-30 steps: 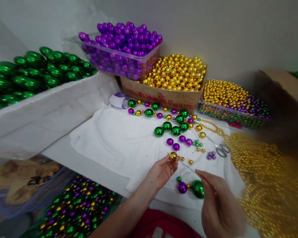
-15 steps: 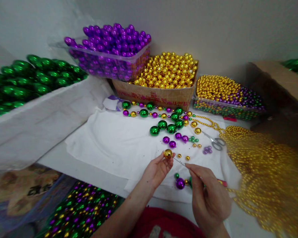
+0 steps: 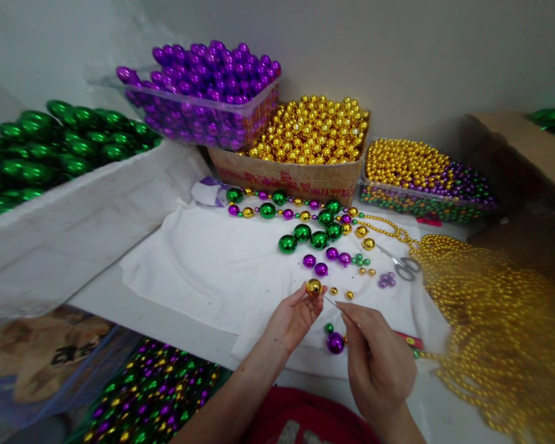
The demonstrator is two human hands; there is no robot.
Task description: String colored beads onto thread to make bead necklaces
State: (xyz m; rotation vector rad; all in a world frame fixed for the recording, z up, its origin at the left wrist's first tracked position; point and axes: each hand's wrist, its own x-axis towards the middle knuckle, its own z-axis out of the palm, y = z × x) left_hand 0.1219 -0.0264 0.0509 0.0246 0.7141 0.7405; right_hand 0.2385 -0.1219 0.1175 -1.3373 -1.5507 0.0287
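Observation:
My left hand (image 3: 298, 317) pinches a shiny gold bead (image 3: 313, 287) between its fingertips, above the white cloth (image 3: 203, 265). My right hand (image 3: 382, 354) is closed on a thin needle (image 3: 332, 302), whose far end reaches the gold bead; whether it is inside the hole I cannot tell. Under and beside the right hand lie a purple bead (image 3: 335, 343) and a small green bead (image 3: 329, 328). Just beyond the left fingertips sit small gold beads (image 3: 349, 295), purple beads (image 3: 320, 269) and big green beads (image 3: 319, 240).
Scissors (image 3: 406, 267) lie right of the beads, beside a heap of gold bead strands (image 3: 499, 327). A strung multicolour garland (image 3: 288, 214) runs along the back. Behind stand a purple-bead tub (image 3: 254, 114), a gold-bead carton (image 3: 287, 176) and a mixed-bead tray (image 3: 411, 200).
My right hand has moved left, closer to the gold bead, and less of the needle shows between them. A red-handled item beside that hand is more exposed. My left hand stays nearly still.

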